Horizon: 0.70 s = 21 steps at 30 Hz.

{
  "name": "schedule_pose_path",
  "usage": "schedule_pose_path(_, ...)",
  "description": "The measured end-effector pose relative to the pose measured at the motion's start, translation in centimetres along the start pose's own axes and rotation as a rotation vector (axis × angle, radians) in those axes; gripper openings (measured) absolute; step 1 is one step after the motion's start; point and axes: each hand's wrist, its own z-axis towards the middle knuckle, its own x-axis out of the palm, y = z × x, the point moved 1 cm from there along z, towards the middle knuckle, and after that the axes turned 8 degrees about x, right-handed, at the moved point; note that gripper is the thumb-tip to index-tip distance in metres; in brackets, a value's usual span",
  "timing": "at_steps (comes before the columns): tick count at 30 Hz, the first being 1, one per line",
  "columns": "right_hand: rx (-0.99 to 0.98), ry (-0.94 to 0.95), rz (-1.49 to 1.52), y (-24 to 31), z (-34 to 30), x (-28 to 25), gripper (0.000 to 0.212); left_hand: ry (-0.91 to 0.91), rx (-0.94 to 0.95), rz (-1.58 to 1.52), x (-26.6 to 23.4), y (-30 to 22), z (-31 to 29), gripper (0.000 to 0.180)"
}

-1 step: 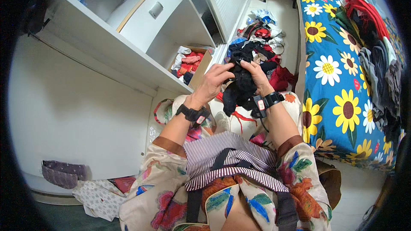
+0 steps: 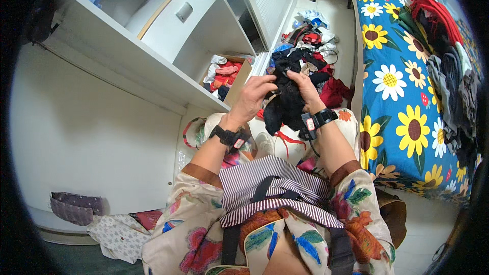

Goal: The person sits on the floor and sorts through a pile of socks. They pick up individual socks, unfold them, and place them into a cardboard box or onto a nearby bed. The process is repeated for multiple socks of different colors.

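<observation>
Both hands hold up a piece of black clothing (image 2: 286, 103), which hangs crumpled between them over the floor. My left hand (image 2: 253, 95) pinches its upper left edge, with fingertips closed on the cloth. On the other side, the thumb and fingers of my right hand (image 2: 306, 89) grip the top of the same cloth. Its exact kind cannot be made out. Behind it on the floor lies a long heap of mixed clothes (image 2: 310, 51) in dark, red, white and blue. Red straps (image 2: 288, 141) show just below the black cloth.
A cardboard box (image 2: 239, 82) of red and white clothes stands in the open white cabinet (image 2: 204, 30) at left. To the right is a bed with a blue sunflower cover (image 2: 392, 117), with clothes (image 2: 448, 97) piled along it. Folded cloths (image 2: 119, 231) lie at lower left.
</observation>
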Motion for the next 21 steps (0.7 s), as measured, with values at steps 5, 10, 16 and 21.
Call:
schedule_pose_path(5,0.051,0.157,0.301,0.0,0.4,-0.5,0.03,-0.251,-0.444,-0.239,1.2,0.1,-2.4,0.032)
schedule_pose_path(10,0.122,0.235,0.378,0.6,-0.2,-0.5,0.043,-0.491,-0.529,-0.183,-0.7,1.8,-4.7,0.012)
schedule_pose_path(16,-0.128,0.06,-0.114,0.7,-1.2,1.3,0.026,-0.532,-0.562,-0.524,-1.3,-0.1,-1.8,0.023)
schedule_pose_path(21,-0.102,0.146,-0.357,0.5,-1.7,1.9,0.024,-0.231,-0.579,-0.268,0.8,-0.8,1.9,0.03)
